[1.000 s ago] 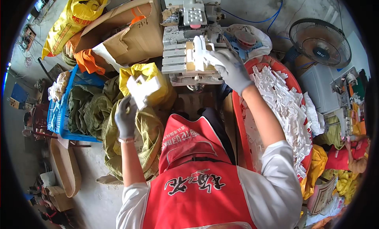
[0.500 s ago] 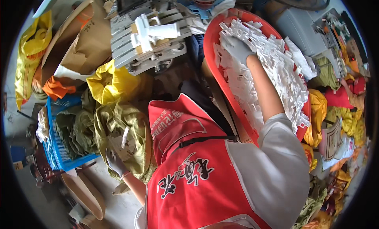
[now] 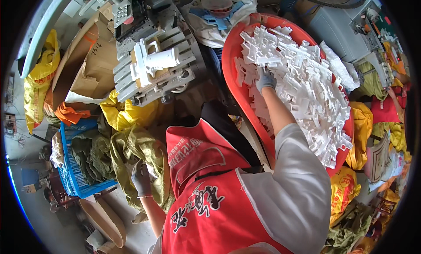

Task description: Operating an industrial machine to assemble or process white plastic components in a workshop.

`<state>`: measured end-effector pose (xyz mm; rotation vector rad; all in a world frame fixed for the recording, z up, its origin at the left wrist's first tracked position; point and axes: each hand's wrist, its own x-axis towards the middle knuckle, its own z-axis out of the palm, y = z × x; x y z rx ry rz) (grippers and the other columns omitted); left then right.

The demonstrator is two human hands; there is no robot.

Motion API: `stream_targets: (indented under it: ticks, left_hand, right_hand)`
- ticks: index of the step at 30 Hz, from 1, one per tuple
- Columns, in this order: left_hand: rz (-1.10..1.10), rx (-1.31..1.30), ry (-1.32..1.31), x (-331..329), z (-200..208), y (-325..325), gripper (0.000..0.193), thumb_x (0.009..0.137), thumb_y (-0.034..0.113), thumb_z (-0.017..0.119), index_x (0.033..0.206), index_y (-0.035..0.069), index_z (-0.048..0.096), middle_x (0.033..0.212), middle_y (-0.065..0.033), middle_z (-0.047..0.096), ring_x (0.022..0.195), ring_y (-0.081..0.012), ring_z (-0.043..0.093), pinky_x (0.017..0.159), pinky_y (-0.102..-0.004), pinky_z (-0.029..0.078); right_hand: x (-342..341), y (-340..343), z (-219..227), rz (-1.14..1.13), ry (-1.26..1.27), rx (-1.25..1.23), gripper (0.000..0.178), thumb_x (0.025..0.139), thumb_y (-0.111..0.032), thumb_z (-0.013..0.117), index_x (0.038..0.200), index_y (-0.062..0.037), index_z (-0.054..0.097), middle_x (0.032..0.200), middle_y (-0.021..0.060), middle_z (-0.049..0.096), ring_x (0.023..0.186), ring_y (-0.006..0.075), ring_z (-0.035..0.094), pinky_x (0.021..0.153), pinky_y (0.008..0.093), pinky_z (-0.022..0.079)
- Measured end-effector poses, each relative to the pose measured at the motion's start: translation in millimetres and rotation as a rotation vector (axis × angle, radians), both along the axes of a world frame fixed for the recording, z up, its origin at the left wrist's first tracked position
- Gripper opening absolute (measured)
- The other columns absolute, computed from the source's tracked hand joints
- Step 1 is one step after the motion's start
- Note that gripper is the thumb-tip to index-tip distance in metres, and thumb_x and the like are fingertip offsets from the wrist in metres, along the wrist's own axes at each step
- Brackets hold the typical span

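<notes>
My right hand [image 3: 265,80], in a grey glove, reaches into a large red tub [image 3: 229,56] heaped with white plastic parts [image 3: 302,92]. Its fingers are closed on one white plastic part [image 3: 266,61] at the heap's left side. Lower left, my gloved left hand [image 3: 141,180] is at the mouth of an olive woven sack [image 3: 125,151]; its fingers look apart and I see nothing in them. A white pistol-shaped plastic part [image 3: 158,60] lies on the slatted metal bed [image 3: 129,72] of a machine in front of me.
A blue plastic basket [image 3: 70,166] with folded olive sacks stands left of the open sack. Beyond are a yellow sack [image 3: 127,113] and a cardboard box [image 3: 94,63]. At the back, a white bag [image 3: 199,30] holds blue parts. More yellow sacks [image 3: 359,127] lie right of the tub.
My right hand has drawn back towards me in the tub and now grips a part. A white piece seen over the sack is gone from there; my left hand has shifted right along its mouth.
</notes>
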<state>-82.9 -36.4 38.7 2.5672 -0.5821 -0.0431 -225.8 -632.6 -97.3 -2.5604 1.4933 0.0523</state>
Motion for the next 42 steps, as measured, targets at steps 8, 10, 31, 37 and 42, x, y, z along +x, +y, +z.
stream_targets:
  ticks: [8,10,31,37,42]
  left_hand:
    - [0.002,0.034,0.004,-7,1,-12,0.024,0.087,0.013,0.056,0.105,0.0,0.064,0.101,-0.0157,0.066,0.09,-0.028,0.063,0.08,-0.0357,0.049]
    - [-0.067,0.07,0.018,-1,1,-26,0.025,0.086,0.014,0.055,0.105,0.0,0.064,0.101,-0.0161,0.066,0.091,-0.0299,0.063,0.082,-0.0371,0.049]
    - [-0.12,-0.271,-0.178,41,72,-84,0.023,0.083,0.008,0.059,0.105,0.0,0.064,0.1,-0.0157,0.066,0.094,-0.0304,0.063,0.083,-0.0354,0.049]
    - [-0.218,-0.391,-0.336,73,127,-138,0.025,0.083,0.01,0.062,0.106,0.002,0.064,0.102,-0.0151,0.065,0.096,-0.0304,0.062,0.085,-0.0362,0.049]
    - [-0.316,-0.354,-0.433,96,158,-187,0.031,0.081,0.01,0.064,0.111,0.004,0.062,0.109,-0.0155,0.064,0.101,-0.0313,0.06,0.089,-0.0363,0.047]
  right_hand:
    - [4,-4,14,0.101,0.113,0.358,0.09,0.073,-0.029,0.067,0.147,-0.0144,0.017,0.137,0.0187,0.044,0.127,0.0388,0.04,0.105,0.0426,0.034]
    - [-12,-12,-10,0.173,0.099,0.401,0.088,0.073,-0.034,0.068,0.146,-0.0138,0.021,0.138,0.0193,0.044,0.126,0.0377,0.043,0.105,0.0431,0.034]
    - [-117,39,-6,0.277,0.075,0.25,0.06,0.075,-0.022,0.065,0.131,-0.0182,0.044,0.118,0.0188,0.051,0.105,0.0406,0.054,0.088,0.0469,0.046]
    - [-121,67,61,0.317,0.136,0.148,0.05,0.081,-0.021,0.062,0.128,-0.0104,0.047,0.122,0.0201,0.051,0.111,0.0398,0.052,0.093,0.043,0.043]
    - [-129,60,15,0.052,-0.838,0.481,0.044,0.091,-0.02,0.054,0.131,-0.0033,0.045,0.123,0.0147,0.056,0.111,0.0278,0.055,0.094,0.035,0.043]
